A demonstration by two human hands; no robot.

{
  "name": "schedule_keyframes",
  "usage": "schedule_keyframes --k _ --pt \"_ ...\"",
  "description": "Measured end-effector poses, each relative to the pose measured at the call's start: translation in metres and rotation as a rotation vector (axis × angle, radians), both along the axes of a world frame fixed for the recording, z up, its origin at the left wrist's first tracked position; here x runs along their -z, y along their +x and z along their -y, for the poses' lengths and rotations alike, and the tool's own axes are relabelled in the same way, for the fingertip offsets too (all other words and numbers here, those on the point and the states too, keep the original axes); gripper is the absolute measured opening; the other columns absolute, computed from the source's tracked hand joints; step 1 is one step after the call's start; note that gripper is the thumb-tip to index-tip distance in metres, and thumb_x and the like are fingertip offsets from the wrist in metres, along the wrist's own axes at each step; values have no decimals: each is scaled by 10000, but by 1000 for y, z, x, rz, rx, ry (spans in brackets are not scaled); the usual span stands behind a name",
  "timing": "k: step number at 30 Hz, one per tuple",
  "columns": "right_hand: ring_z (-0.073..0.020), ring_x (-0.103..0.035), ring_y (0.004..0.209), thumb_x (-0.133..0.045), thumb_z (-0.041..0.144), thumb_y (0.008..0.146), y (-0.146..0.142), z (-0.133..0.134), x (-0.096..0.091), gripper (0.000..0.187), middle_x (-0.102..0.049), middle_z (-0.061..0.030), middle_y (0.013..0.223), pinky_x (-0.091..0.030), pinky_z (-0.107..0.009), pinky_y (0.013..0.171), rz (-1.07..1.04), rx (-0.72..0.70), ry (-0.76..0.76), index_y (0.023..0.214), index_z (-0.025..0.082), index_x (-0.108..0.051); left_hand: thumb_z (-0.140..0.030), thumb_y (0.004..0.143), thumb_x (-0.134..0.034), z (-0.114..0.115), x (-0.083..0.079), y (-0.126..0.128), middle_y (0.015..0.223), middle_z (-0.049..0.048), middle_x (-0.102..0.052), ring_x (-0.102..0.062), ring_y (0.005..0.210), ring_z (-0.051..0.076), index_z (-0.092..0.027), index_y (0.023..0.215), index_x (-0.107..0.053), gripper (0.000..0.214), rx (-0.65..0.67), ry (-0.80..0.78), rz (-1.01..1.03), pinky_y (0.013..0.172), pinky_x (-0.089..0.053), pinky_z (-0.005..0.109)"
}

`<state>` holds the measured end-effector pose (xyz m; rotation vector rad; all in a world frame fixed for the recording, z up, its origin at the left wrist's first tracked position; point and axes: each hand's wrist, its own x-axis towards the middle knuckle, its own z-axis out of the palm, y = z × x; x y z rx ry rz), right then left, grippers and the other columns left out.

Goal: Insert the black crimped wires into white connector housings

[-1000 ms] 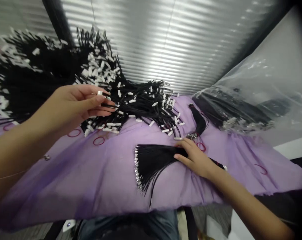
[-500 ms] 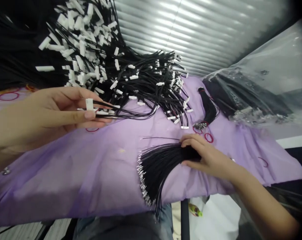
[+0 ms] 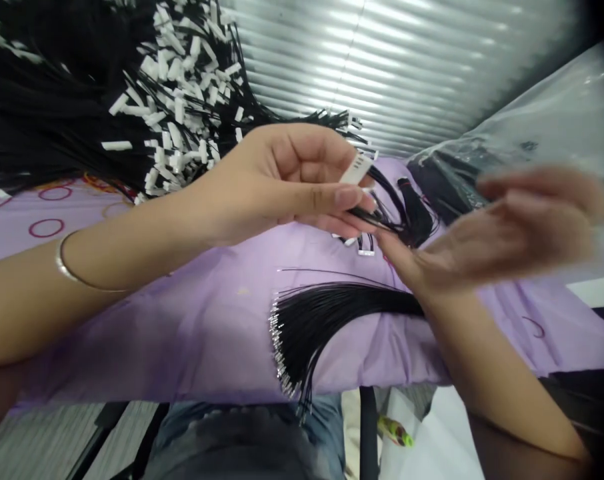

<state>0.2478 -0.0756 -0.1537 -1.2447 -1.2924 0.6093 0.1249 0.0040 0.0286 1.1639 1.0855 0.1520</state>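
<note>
**Left hand (image 3: 287,180) in a closed grip on a few black wires (image 3: 377,215), a white connector (image 3: 356,169) at the fingertips.**

The right hand (image 3: 512,227), blurred, is open with fingers spread, just beside those wires and above a fanned bundle of black wires (image 3: 327,323) whose metal terminals (image 3: 281,347) lie on a purple cloth (image 3: 362,360). A heap of black wires with white connectors (image 3: 172,113) sits farther left on the cloth, near red rubber bands (image 3: 47,228); a clear plastic bag (image 3: 547,127) lies at far right.
</note>
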Motion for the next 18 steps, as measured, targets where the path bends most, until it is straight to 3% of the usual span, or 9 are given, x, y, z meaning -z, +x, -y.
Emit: schedule_keyframes --k 2,4,6,8,9,11,14,16,18 --pt "-280 -569 1075 -678 326 788 10 -5 7 243 -640 -84 972 -470 -416 850 88 107 91 995 228 -593 -18 790 -627 1 5 0 811 -15 -734 -719 835 202 -129 847 -648 126 71 17 15 812 -590 344" --pt "-184 -651 786 -588 243 865 22 -9 14 121 -687 -53 846 -495 -313 678 149 202 143 971 218 -641 -36 794 -643 2 14 -4 846 -5 -737 -719 847 204 -131 873 -647 124 41 32 9 824 -589 347" --pt "-143 -610 603 -572 234 877 34 -11 20 118 -676 -52 710 -443 -274 561 142 308 143 876 182 -678 -45 808 -637 3 23 -14 858 -2 -731 -716 862 200 -128 865 -647 101 -54 43 -30 834 -585 325" --pt "-145 -581 570 -659 276 816 44 -12 26 123 -636 -48 625 -411 -278 544 157 365 115 833 160 -697 -43 822 -618 3 32 -28 851 8 -723 -718 849 193 -110 842 -652 79 -150 21 -99 828 -584 303" --pt "-144 -571 562 -694 299 783 45 -12 28 145 -618 -37 600 -405 -278 544 185 321 77 832 163 -701 -38 823 -610 4 36 -37 836 14 -717 -720 830 189 -101 825 -653 76 -192 -2 -144 816 -587 297" --pt "-143 -572 592 -696 348 774 41 -11 32 214 -624 -32 642 -418 -280 570 267 44 -37 882 164 -700 -39 814 -617 7 43 -55 773 16 -702 -722 785 180 -94 790 -648 68 -253 -57 -277 784 -594 289" --pt "-229 -594 908 -640 408 811 17 -7 32 391 -636 -129 1004 -458 -380 799 366 -440 -113 1091 136 -658 -76 805 -645 16 50 -78 712 20 -689 -722 775 181 -103 762 -636 51 -253 -147 -500 786 -590 292" --pt "-295 -511 1101 -649 448 801 -2 -1 26 501 -544 -153 1189 -396 -462 950 341 -601 -40 1208 160 -601 -104 810 -654 21 52 -87 727 40 -699 -722 797 190 -102 784 -635 32 -211 -184 -566 814 -581 303" --pt "-281 -518 1080 -631 463 819 -18 6 15 451 -547 -112 1147 -412 -458 951 235 -676 32 1178 192 -603 -103 822 -646 22 54 -90 738 50 -703 -720 815 191 -91 813 -627 24 -206 -198 -560 831 -574 303"
